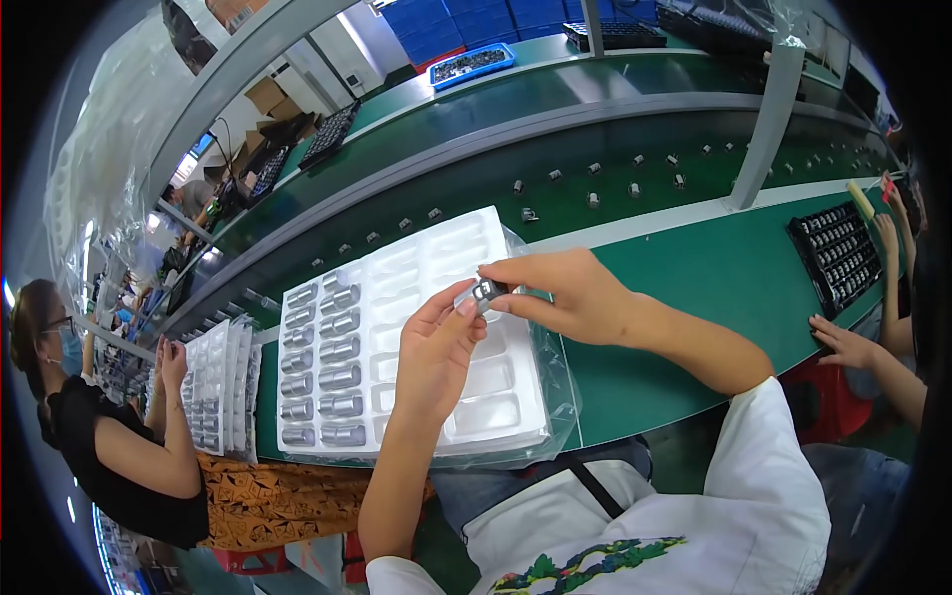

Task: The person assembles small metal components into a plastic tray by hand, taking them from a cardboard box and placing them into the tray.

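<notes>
A small silvery metal cylinder with a dark end (485, 291) is held up between both my hands, above a white moulded plastic tray (466, 238). My left hand (436, 342) pinches it from the lower left. From the right, my right hand (565, 293) grips its other end between thumb and fingers. Under my hands, the tray's right-hand pockets are bare, though my hands hide some of them. Silvery cylinders (340, 349) lie in the two left columns of pockets. Clear plastic film (560, 397) sticks out around the tray's right and lower edges.
Beyond the tray, a green conveyor belt (555, 203) carries scattered small metal parts. A metal post (769, 129) rises at the right. To the left, a seated person (119, 436) works beside another stack of white trays (218, 377). At the right are a black tray (838, 253) and another person's hands (843, 342).
</notes>
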Tool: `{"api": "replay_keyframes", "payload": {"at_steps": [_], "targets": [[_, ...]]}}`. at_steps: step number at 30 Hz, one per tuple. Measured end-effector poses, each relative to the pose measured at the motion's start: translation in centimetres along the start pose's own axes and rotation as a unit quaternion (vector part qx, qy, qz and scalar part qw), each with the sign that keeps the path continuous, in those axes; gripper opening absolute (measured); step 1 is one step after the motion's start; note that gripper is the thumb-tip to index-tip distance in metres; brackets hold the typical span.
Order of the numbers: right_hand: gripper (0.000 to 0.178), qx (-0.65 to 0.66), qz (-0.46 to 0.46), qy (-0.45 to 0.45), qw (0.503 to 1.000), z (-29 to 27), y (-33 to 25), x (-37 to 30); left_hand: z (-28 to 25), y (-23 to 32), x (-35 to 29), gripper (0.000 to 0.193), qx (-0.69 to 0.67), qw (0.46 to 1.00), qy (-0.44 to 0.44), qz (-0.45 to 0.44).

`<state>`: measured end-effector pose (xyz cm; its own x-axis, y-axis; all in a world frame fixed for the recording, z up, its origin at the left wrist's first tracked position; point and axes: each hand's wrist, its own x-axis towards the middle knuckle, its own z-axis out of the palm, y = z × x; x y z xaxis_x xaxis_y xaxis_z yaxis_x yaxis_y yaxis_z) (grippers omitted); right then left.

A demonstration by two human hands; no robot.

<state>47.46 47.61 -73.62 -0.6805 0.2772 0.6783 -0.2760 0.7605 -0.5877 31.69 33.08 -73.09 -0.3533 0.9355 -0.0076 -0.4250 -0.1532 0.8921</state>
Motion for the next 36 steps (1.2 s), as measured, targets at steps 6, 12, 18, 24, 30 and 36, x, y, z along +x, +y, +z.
{"api": "replay_keyframes", "payload": {"at_steps": [6, 12, 18, 24, 30, 36], "targets": [[0.042, -0.138, -0.039, 0.004, 0.99, 1.4, -0.2, -0.7, -0.3, -0.6, -0.1, 0.038, 0.023, 1.0, -0.006, -0.006], [0.045, -0.183, -0.136, 0.069, 0.971, 2.8, -0.9, -1.0, 0.7, -0.6, -0.6, 0.038, 0.191, 0.98, 0.015, 0.045], [0.037, -0.189, -0.16, 0.075, 0.966, 3.5, -0.8, -0.8, -0.6, 0.1, -0.5, 0.044, 0.19, 0.981, -0.013, -0.037], [0.027, -0.231, 0.132, 0.112, 0.957, 0.1, 9.4, 2.8, -3.4, 4.6, 1.0, 0.052, 0.715, 0.666, 0.038, 0.21], [0.028, -0.341, 0.292, -0.012, 0.893, -0.1, 20.2, 3.6, -20.4, 6.7, 5.3, 0.036, 0.835, 0.525, 0.036, 0.163], [0.023, -0.473, 0.159, -0.081, 0.863, 3.4, 17.8, 7.6, -19.2, 7.6, 5.7, 0.031, 0.76, 0.624, 0.031, 0.179]]}}
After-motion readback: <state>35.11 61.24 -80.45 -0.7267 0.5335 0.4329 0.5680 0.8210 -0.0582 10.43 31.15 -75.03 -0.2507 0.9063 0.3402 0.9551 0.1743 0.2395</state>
